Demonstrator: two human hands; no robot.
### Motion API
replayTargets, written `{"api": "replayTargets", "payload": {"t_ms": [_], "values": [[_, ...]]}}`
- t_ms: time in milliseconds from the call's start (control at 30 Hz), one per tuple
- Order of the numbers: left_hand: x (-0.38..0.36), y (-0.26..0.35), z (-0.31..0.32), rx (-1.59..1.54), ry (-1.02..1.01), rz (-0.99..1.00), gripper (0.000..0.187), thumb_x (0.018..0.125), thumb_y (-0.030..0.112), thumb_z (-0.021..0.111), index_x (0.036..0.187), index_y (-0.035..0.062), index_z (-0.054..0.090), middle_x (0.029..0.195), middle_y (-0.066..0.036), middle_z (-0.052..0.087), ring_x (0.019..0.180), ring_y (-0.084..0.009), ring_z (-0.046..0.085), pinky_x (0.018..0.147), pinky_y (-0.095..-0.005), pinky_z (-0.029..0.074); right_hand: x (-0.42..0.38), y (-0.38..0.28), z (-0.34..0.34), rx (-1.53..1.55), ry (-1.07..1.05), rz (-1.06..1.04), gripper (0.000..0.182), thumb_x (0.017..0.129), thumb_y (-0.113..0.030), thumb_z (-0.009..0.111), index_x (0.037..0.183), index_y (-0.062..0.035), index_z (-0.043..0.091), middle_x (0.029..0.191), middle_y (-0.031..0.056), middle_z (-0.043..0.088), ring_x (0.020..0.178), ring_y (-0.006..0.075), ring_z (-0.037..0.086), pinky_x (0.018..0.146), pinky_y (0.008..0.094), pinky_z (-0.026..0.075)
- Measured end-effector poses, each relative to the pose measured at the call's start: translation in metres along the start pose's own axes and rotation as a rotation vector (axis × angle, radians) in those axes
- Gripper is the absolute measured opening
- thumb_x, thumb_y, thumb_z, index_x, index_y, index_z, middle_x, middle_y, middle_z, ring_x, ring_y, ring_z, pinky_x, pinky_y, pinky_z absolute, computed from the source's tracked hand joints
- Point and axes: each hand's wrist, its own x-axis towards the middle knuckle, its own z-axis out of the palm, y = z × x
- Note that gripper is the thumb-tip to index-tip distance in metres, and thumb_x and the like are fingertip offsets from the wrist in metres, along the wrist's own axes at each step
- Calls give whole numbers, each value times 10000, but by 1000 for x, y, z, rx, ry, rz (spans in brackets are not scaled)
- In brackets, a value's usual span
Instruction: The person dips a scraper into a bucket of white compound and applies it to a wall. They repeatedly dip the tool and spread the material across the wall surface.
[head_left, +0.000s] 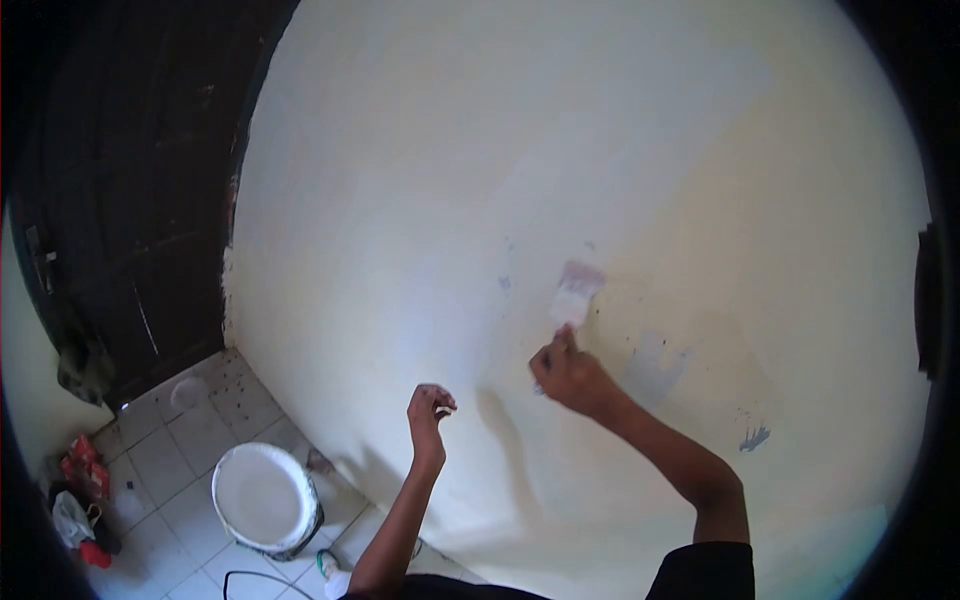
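Note:
My right hand [572,375] is closed around the handle of a wide paintbrush [575,292]. The brush head points up and lies at the wall [430,230], slightly blurred, its bristles pinkish-grey at the tip. Lower and to the left, my left hand [430,402] hovers in front of the wall with loosely curled fingers. A gap shows between its thumb and fingertips, with nothing visible in it. Dark smears mark those fingers. Pale, whitish paint covers the upper wall, while the right part looks more yellow. Grey patches [660,365] show right of the brush.
A white-rimmed bucket [304,488] stands on the tiled floor [190,515] at lower left, near my foot [330,567]. A dark cable [250,573] lies beside it. Red and white items [85,468] sit at far left, below a dark door [150,180].

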Motion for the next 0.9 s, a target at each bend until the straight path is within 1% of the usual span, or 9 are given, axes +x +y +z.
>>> {"api": "replayTargets", "payload": {"t_ms": [200, 267, 367, 400, 467, 600, 767, 800, 900], "values": [[-8, 12, 6, 14, 15, -19, 198, 945, 239, 422, 824, 98, 492, 775, -29, 568, 739, -129, 565, 704, -288, 409, 9, -22, -17, 831, -258, 148, 172, 815, -92, 572, 972, -47, 627, 892, 174, 627, 751, 280, 661, 537, 345, 520], [-12, 17, 7, 12, 16, -20, 182, 933, 220, 421, 819, 98, 493, 770, -28, 570, 732, -128, 560, 705, -286, 407, 12, 25, -18, 1034, -27, 422, 183, 816, -116, 617, 992, -73, 641, 915, 132, 629, 828, 295, 626, 648, 405, 499], [-13, 15, 6, 20, -1, 20, 200, 936, 272, 434, 837, 106, 490, 793, -42, 550, 745, -162, 548, 719, -316, 398, 20, 127, -37, 854, 257, 603, 141, 802, -34, 650, 942, -46, 643, 872, 112, 654, 752, 300, 643, 656, 391, 511], [-12, 12, 5, 35, 6, 11, 205, 938, 280, 436, 838, 110, 489, 799, -42, 549, 747, -161, 546, 724, -314, 395, 23, 156, -49, 695, 319, 614, 128, 812, 39, 636, 930, -11, 647, 872, 118, 660, 811, 228, 666, 736, 286, 513], [-14, 12, 5, 35, 10, 5, 206, 937, 286, 440, 839, 112, 490, 799, -42, 549, 747, -161, 547, 725, -313, 394, 29, 178, -73, 309, 278, 660, 234, 771, -23, 674, 988, -108, 654, 851, 85, 628, 708, 263, 653, 622, 350, 531], [-16, 7, 6, 35, 7, 1, 208, 935, 294, 446, 834, 117, 490, 795, -39, 552, 751, -159, 550, 724, -313, 395, 24, 153, -45, 124, 225, 562, 361, 746, -55, 677, 1093, -149, 643, 990, 59, 615, 684, 243, 651, 578, 345, 535], [-15, 7, 5, 38, 15, -53, 186, 934, 262, 438, 843, 110, 496, 767, -41, 551, 733, -155, 556, 710, -316, 406, 36, -16, 4, 527, 128, 370, 96, 793, -137, 622, 888, -125, 609, 748, 86, 502, 577, 199, 585, 425, 330, 487], [-15, 9, 5, 41, 26, -49, 168, 925, 235, 433, 841, 106, 500, 767, -34, 565, 728, -141, 562, 703, -299, 409, 36, -38, 6, 631, -101, 341, 259, 719, -79, 656, 968, -150, 660, 940, 109, 607, 598, 233, 623, 479, 360, 496], [-11, 12, -1, 43, 37, -21, 168, 927, 235, 435, 840, 104, 495, 772, -35, 566, 733, -141, 561, 706, -299, 408, 41, -20, 7, 759, -24, 371, 214, 716, -64, 685, 927, -98, 664, 866, 118, 632, 679, 252, 651, 598, 362, 535]]}}
